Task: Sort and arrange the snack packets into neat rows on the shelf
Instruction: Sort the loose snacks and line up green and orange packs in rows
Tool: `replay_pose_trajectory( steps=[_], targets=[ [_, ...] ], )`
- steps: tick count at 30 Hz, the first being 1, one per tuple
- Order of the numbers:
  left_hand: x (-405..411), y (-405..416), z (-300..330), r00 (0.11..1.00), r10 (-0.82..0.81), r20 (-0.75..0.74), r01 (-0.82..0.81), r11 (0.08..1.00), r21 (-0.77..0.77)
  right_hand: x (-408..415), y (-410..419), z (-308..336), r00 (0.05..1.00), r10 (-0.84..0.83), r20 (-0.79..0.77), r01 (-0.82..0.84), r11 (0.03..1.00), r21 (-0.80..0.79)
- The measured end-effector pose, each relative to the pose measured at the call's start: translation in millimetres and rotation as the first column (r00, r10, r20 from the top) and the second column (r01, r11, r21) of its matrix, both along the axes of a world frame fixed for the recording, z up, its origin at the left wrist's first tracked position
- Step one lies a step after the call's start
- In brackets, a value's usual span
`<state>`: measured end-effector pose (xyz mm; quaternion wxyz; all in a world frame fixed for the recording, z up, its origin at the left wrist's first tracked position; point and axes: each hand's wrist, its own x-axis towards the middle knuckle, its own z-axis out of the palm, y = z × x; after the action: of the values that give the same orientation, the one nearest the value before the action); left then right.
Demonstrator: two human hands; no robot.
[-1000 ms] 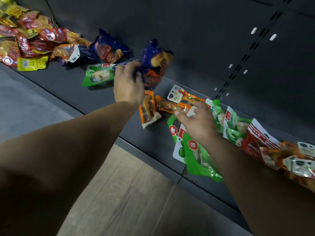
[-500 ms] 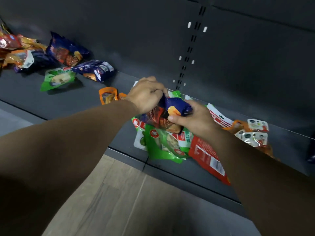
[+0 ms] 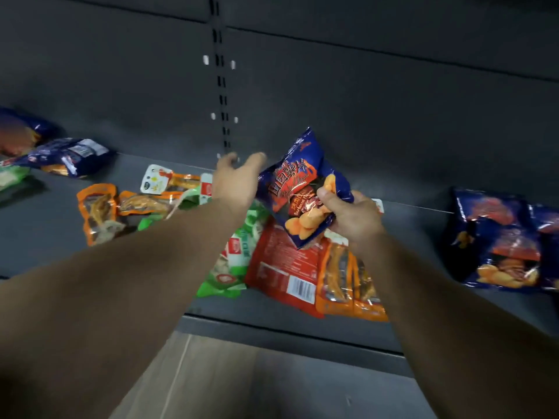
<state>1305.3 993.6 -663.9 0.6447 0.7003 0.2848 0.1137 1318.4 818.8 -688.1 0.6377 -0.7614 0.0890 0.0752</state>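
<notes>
Gripping a blue bag (image 3: 305, 189) in your right hand (image 3: 352, 216), you hold it above the packet pile (image 3: 284, 267) mid-shelf (image 3: 45, 225); your left hand (image 3: 239, 179) is open, fingers spread, beside it.

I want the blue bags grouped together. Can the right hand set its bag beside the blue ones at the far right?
Probably yes: the right hand grips the blue chip bag, and bare shelf lies between it and the blue bags.
</notes>
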Motion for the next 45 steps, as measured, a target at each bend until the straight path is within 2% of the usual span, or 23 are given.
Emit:
replay_pose_trajectory(
  steps=[2, 4, 7, 9, 13, 17, 22, 27, 32, 37, 41, 45],
  targets=[
    [-2, -27, -11, 0.998, -0.036, -0.047, 0.019, 0.951, -0.310, 1, -22, 2, 0.997, -0.039, -0.064, 0.046, 0.994, 0.104],
    [-8, -58, -25, 0.978, -0.205, -0.037, 0.162, 0.858, -0.487, -1, -43, 3, 0.992, -0.042, -0.122, 0.067, 0.977, 0.201],
    [-13, -99, -41, 0.956, -0.293, 0.026, 0.259, 0.796, -0.547, -5, -71, -2, 0.980, -0.033, -0.196, 0.087, 0.958, 0.274],
    [-16, -116, -46, 0.952, -0.302, 0.052, 0.279, 0.781, -0.558, -8, -88, -6, 0.966, -0.024, -0.259, 0.087, 0.968, 0.236],
    [-15, -139, -52, 0.949, -0.312, 0.037, 0.282, 0.793, -0.540, -12, -120, -6, 0.946, -0.003, -0.325, 0.045, 0.991, 0.124],
    [-12, -157, -56, 0.928, -0.373, 0.019, 0.341, 0.827, -0.447, -14, -147, -7, 0.968, -0.026, -0.251, 0.036, 0.999, 0.033],
    [-10, -187, -66, 0.843, -0.537, 0.029, 0.505, 0.773, -0.384, -17, -178, -15, 0.983, -0.071, -0.170, 0.056, 0.994, -0.090],
    [-5, -212, -74, 0.782, -0.623, -0.004, 0.597, 0.750, -0.285, -24, -203, -23, 0.983, -0.060, -0.175, 0.046, 0.996, -0.080],
    [-4, -238, -78, 0.723, -0.690, -0.033, 0.660, 0.704, -0.262, -31, -229, -28, 0.984, -0.086, -0.153, 0.086, 0.996, -0.007],
    [-9, -273, -80, 0.726, -0.684, -0.078, 0.644, 0.714, -0.275, -34, -260, -33, 0.979, -0.143, -0.146, 0.141, 0.990, -0.023],
    [-13, -302, -81, 0.729, -0.677, -0.106, 0.645, 0.730, -0.226, -42, -282, -38, 0.962, -0.230, -0.147, 0.227, 0.973, -0.037],
    [-21, -334, -85, 0.695, -0.694, -0.187, 0.688, 0.718, -0.105, -45, -304, -46, 0.922, -0.370, -0.117, 0.361, 0.928, -0.087]
  ],
)
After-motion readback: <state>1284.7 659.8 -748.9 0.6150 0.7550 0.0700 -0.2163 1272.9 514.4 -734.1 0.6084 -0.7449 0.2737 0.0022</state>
